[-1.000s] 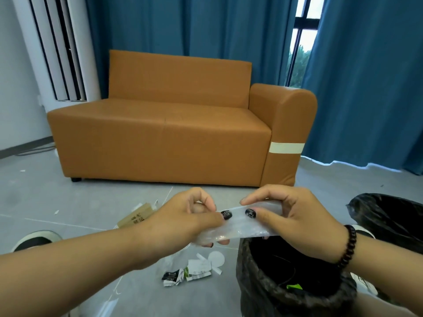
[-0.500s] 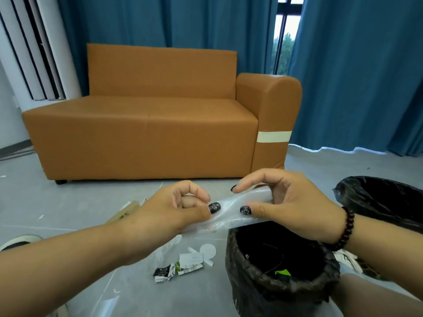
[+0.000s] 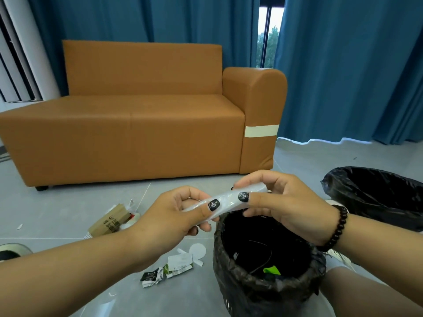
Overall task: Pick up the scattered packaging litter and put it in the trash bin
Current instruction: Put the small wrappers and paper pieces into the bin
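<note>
Both hands hold one clear, rolled strip of plastic wrapping (image 3: 225, 200) above the near-left rim of the round trash bin lined with a black bag (image 3: 265, 287). Left hand (image 3: 176, 216): thumb and curled fingers pinch the strip's lower left end. Right hand (image 3: 283, 209): thumb and fingers pinch its upper right end. Long axis runs lower left to upper right, roughly along the rim. The bin mouth lies directly below the right hand, so the right hand is judged nearer for the drop. Crumpled paper wrappers (image 3: 167, 269) remain on the grey floor (image 3: 68, 202).
</note>
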`<act>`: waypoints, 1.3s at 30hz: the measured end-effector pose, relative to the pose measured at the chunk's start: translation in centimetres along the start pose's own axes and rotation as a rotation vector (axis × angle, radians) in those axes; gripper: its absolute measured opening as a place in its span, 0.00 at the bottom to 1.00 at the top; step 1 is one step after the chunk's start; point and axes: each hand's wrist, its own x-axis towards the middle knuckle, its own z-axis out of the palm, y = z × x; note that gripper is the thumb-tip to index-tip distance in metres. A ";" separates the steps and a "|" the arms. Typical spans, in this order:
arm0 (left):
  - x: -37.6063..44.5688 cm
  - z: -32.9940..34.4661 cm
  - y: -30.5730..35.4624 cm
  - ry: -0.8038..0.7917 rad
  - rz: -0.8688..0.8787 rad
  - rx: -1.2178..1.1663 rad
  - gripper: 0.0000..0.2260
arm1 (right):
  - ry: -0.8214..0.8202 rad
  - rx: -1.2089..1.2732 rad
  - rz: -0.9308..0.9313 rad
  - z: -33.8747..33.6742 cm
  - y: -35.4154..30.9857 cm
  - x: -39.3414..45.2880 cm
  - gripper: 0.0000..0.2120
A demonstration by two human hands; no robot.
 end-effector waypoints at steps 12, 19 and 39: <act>3.7 3.1 -2.9 -0.102 -0.188 0.175 0.05 | 0.508 -0.212 0.027 -4.4 2.5 0.5 0.11; 3.9 2.5 -6.1 -0.084 -0.301 0.282 0.04 | 0.360 -0.806 0.055 -5.2 7.6 2.1 0.08; 0.9 -4.2 -10.3 -0.076 -0.487 0.314 0.06 | -0.332 -1.517 0.279 -3.4 16.7 6.0 0.13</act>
